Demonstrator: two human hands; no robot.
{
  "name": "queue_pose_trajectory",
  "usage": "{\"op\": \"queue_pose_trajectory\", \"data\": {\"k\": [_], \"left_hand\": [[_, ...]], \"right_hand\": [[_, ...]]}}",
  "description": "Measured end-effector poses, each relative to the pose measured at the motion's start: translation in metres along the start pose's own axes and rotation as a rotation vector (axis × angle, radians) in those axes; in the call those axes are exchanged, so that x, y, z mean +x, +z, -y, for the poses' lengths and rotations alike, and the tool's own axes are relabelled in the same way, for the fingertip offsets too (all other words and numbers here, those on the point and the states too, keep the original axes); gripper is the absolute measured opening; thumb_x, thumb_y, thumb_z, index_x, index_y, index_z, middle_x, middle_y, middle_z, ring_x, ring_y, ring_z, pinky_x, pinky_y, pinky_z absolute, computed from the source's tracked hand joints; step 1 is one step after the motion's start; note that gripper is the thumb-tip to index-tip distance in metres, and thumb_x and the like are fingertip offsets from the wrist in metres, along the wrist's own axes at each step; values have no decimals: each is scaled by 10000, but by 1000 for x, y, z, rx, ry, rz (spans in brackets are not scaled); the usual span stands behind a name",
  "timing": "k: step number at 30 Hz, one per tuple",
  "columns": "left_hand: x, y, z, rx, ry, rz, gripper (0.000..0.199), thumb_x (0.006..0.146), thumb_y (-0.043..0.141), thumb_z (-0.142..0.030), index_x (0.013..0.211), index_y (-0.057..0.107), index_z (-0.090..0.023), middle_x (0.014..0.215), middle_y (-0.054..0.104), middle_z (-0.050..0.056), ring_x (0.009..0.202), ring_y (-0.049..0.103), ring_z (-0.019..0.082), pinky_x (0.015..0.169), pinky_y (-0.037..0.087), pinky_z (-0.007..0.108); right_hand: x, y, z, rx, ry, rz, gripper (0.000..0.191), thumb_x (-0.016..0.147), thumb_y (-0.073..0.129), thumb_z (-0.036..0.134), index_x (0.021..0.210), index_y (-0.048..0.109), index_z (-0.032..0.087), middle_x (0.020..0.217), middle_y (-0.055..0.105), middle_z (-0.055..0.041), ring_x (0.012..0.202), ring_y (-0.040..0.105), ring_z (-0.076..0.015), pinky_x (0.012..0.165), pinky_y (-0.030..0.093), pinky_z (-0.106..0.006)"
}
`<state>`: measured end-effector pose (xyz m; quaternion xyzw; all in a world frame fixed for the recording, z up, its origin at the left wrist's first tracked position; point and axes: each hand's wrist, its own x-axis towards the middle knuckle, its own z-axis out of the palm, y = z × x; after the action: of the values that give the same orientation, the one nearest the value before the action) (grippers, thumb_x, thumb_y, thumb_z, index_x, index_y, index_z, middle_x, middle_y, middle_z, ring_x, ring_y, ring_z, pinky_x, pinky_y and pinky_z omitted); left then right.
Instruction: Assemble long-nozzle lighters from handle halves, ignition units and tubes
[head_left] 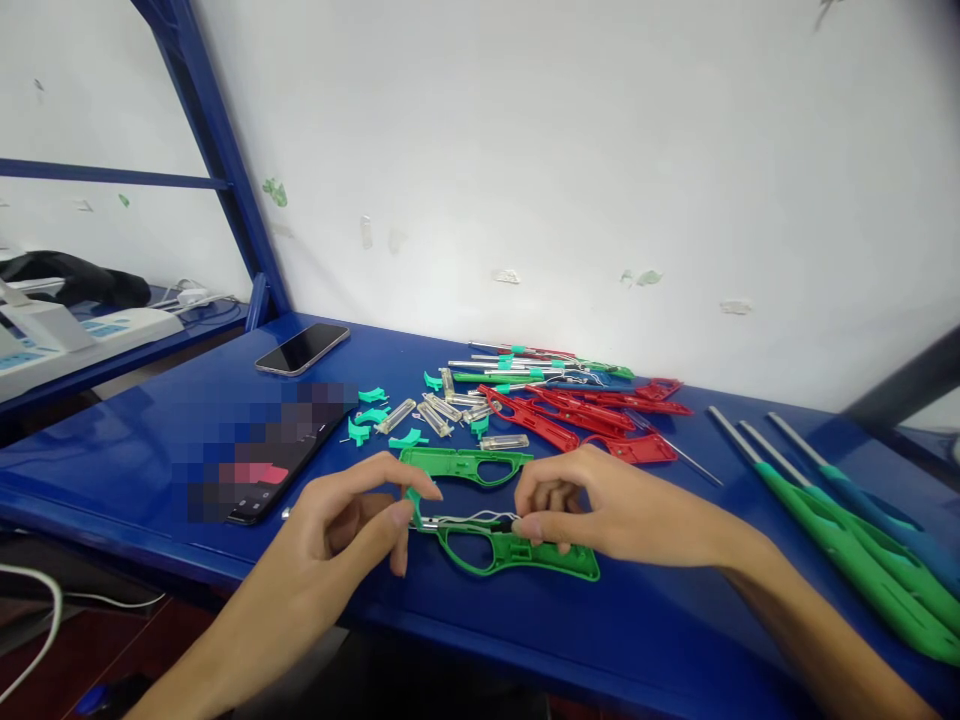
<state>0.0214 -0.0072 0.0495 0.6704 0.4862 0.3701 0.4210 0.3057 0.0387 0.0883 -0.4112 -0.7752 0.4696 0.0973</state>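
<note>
In front of me lies an opened green lighter shell half (pixel 525 562), its inside facing up. A metal lighter tube (pixel 426 524) runs into its left end, with a teal plastic piece (pixel 415 508) beside it. My left hand (pixel 352 515) curls round the tube and teal piece, thumb and forefinger close together. White wires (pixel 480 517) lead from the tube along the shell. My right hand (pixel 574 505) pinches a small black part (pixel 517 525) against the shell, and its fingers hide most of it. Just behind lies a second green shell half (pixel 450 463).
Behind lie teal triggers (pixel 373 415), clear fuel tanks (pixel 433 416), red shell parts (pixel 585 410) and metal tubes with wires (pixel 510 365). Assembled lighters (pixel 847 540) lie at right. A smartphone (pixel 304 349) and a partly blurred dark device (pixel 300 460) are at left. A wall stands behind the blue table (pixel 150 440).
</note>
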Motion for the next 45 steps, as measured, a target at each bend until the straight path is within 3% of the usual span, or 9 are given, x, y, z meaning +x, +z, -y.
{"op": "queue_pose_trajectory", "data": {"k": [5, 9, 12, 18, 23, 25, 28, 33, 45], "left_hand": [[2, 6, -1, 78, 32, -27, 201, 987, 666, -471, 1022, 683, -274, 729, 615, -41, 639, 597, 134, 551, 423, 221], [3, 14, 6, 72, 106, -35, 195, 1035, 597, -387, 1212, 622, -311, 707, 662, -56, 575, 638, 130, 459, 392, 202], [2, 17, 10, 35, 124, -101, 299, 1019, 630, -340, 1307, 548, -340, 873, 753, -50, 535, 670, 111, 450, 430, 197], [4, 14, 19, 251, 328, -165, 129, 960, 705, -218, 1034, 746, -315, 777, 760, -74, 585, 669, 116, 548, 513, 201], [5, 16, 24, 346, 543, -150, 282, 1041, 617, -202, 1237, 765, -341, 1071, 753, -9, 874, 726, 135, 749, 570, 209], [5, 17, 25, 407, 581, -130, 331, 1070, 568, -192, 1303, 742, -351, 1066, 719, 0, 849, 712, 117, 735, 558, 198], [6, 17, 24, 471, 605, -145, 305, 1058, 600, -196, 1299, 742, -317, 975, 708, -10, 779, 701, 102, 701, 553, 180], [9, 18, 23, 472, 657, -205, 164, 1012, 668, -166, 1101, 786, -238, 980, 777, -8, 852, 753, 113, 808, 586, 159], [8, 26, 16, 445, 614, -201, 166, 981, 685, -136, 1050, 800, -234, 945, 743, -19, 794, 732, 92, 768, 562, 134]], "right_hand": [[1, 0, -2, 7, -3, -9, 253, 950, 750, 451, 944, 706, 202, 787, 728, 4, 693, 697, -148, 580, 507, -210], [0, 1, -3, 25, 3, -18, 239, 940, 766, 433, 947, 706, 202, 785, 733, 7, 697, 725, -151, 576, 519, -203], [0, 1, -3, 26, 8, -22, 227, 934, 777, 416, 942, 709, 200, 774, 732, 8, 690, 733, -151, 569, 518, -198], [-1, 1, -2, 36, 2, -31, 215, 928, 786, 396, 935, 724, 191, 794, 760, -10, 693, 744, -157, 568, 531, -204], [1, 2, -2, 69, -9, -37, 209, 933, 782, 393, 935, 723, 192, 832, 796, -29, 718, 759, -171, 588, 552, -219], [1, 2, -2, 64, -13, -42, 203, 932, 784, 387, 932, 726, 192, 833, 800, -30, 715, 758, -171, 586, 552, -220], [0, 3, -1, 56, -22, -53, 193, 927, 792, 376, 920, 733, 192, 815, 794, -22, 706, 750, -163, 579, 549, -211], [0, 6, 1, 64, -38, -68, 171, 911, 812, 352, 900, 756, 192, 781, 780, -4, 682, 721, -136, 559, 531, -184], [6, 13, -3, 115, -73, -102, 195, 898, 826, 383, 896, 756, 200, 717, 743, 23, 626, 675, -107, 523, 508, -162]]}}
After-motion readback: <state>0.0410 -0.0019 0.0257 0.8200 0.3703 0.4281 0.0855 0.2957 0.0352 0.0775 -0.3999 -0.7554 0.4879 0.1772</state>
